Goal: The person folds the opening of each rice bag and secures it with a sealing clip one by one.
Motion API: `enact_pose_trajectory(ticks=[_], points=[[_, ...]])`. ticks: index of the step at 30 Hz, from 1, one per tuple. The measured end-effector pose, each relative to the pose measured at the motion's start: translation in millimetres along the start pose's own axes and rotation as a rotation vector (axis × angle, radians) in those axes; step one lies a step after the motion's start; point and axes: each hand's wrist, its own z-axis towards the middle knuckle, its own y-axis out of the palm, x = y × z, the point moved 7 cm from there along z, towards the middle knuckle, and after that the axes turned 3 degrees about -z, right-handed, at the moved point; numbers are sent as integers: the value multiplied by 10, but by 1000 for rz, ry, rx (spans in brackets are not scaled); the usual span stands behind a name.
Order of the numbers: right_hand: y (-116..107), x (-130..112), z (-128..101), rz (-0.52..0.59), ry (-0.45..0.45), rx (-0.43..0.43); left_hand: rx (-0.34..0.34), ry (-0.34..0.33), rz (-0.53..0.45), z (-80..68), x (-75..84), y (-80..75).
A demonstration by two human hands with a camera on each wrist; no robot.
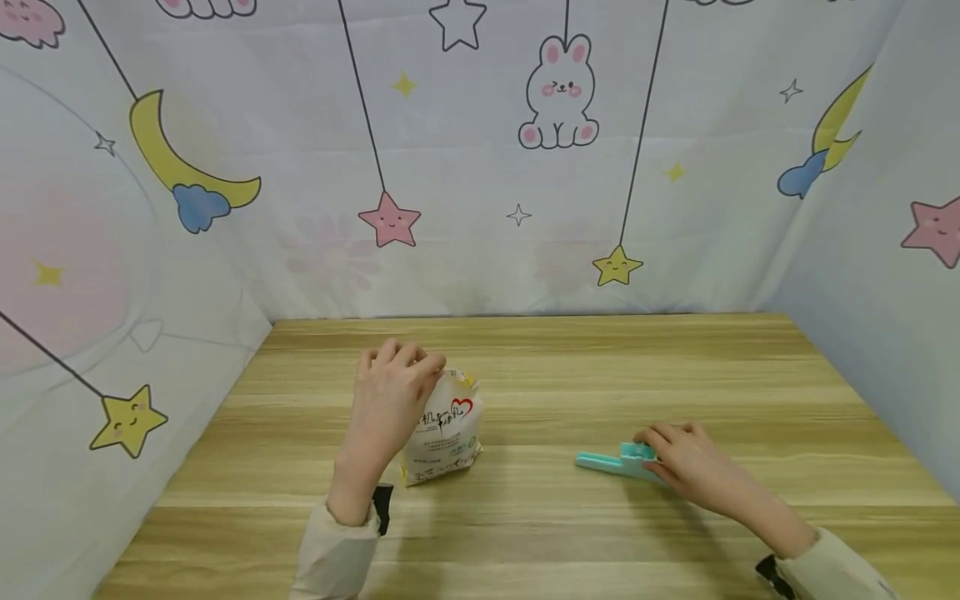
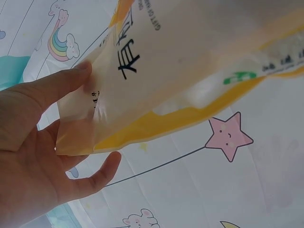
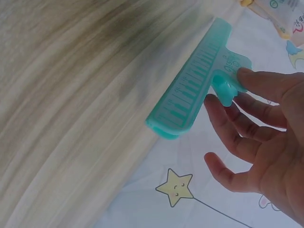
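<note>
A white and yellow plastic bag (image 1: 446, 433) with dark printed characters and a red heart stands on the wooden table (image 1: 600, 367). My left hand (image 1: 390, 392) grips its gathered top from above. In the left wrist view the thumb and fingers of that hand (image 2: 28, 142) pinch the bag's (image 2: 190, 71) flat upper edge. A teal sealing clip (image 1: 603, 461) lies on the table to the right, with its long jaw pointing left. My right hand (image 1: 686, 462) lies over its handle end. In the right wrist view the fingertips (image 3: 247, 78) pinch the clip's (image 3: 194, 90) handle tabs.
Cloth walls (image 1: 480, 167) printed with stars, moons and a rabbit enclose the table at the back and on both sides. Bare wood lies between the bag and the clip, and behind both. A corner of the bag (image 3: 285, 14) shows in the right wrist view.
</note>
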Motion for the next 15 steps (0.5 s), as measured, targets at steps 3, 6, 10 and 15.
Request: enact_pose_trajectory(ticks=[3, 6, 10, 15], points=[[-16, -6, 8, 24, -2, 7, -2, 0, 0, 1, 0, 1], [-33, -16, 15, 40, -6, 25, -2, 0, 0, 0, -1, 3], [-41, -14, 23, 53, -8, 34, -1, 2, 1, -2, 0, 2], [-53, -27, 35, 97, -24, 69, 0, 4, 3, -2, 0, 3]])
